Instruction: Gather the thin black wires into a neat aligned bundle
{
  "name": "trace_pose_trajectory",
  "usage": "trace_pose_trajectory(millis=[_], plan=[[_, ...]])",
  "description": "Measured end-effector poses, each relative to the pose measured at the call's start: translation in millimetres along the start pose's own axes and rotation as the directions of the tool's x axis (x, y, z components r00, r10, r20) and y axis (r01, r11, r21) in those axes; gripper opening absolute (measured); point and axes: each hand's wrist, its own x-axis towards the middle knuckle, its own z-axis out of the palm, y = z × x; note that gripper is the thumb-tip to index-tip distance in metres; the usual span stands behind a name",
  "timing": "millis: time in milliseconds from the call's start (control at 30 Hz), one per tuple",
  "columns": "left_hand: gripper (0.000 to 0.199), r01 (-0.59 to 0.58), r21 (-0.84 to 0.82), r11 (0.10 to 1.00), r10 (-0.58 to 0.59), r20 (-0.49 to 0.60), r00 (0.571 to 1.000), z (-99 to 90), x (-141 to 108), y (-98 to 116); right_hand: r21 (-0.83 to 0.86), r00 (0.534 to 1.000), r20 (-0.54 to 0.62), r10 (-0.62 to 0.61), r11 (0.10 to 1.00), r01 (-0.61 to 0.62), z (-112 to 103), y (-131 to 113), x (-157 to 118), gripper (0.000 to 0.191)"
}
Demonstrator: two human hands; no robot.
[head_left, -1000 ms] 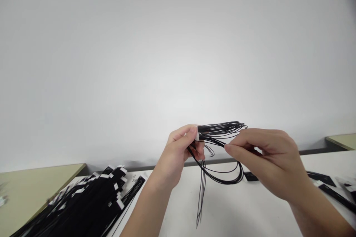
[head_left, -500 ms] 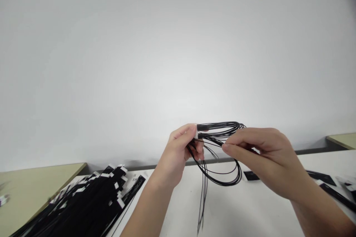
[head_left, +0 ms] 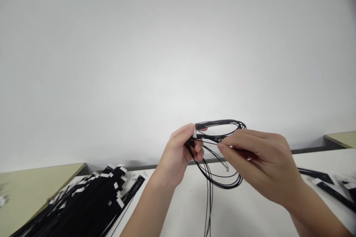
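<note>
My left hand (head_left: 176, 152) grips a coiled bundle of thin black wires (head_left: 219, 123) beside a small white connector (head_left: 194, 132). The loops reach out to the right, and loose wire ends hang below toward the white table. My right hand (head_left: 258, 155) pinches some of the wires between thumb and forefinger, at the lower side of the upper loop. Its other fingers are curled and partly hidden.
A large pile of black wire bundles with white ends (head_left: 91, 200) lies at the left on the white table (head_left: 236, 214). More black bundles (head_left: 333, 192) lie at the right. Pale green surfaces (head_left: 33, 185) flank the table, with a white wall (head_left: 178, 63) behind.
My right hand has shifted slightly left and down along the wires. The upper loop has opened wider, and the hanging wire ends have swung to the right.
</note>
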Motion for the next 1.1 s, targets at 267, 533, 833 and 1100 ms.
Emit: trace_pose_trajectory(millis=[267,533,833,1100], plan=[[0.033,-0.036,0.151,0.988,0.027,0.060,0.998,-6.4,-1.4,1.4,0.087,0.941,0.099,0.323,0.939,-0.331,-7.5,0.6,3.1,0.019],[0.035,-0.053,0.186,0.981,0.040,0.076,0.996,-9.9,0.3,-0.1,0.196,0.908,0.211,0.363,0.894,-0.403,-12.0,2.7,3.6,0.023],[0.035,-0.104,0.264,0.959,0.072,0.130,0.989,-8.5,-1.5,2.2,0.138,0.905,0.193,0.380,0.902,-0.409,-16.6,3.2,4.8,0.023],[0.035,-0.051,0.190,0.981,0.032,0.105,0.994,-5.7,-1.2,-0.7,0.006,0.957,0.109,0.270,0.962,-0.272,-7.3,0.0,5.5,0.013]])
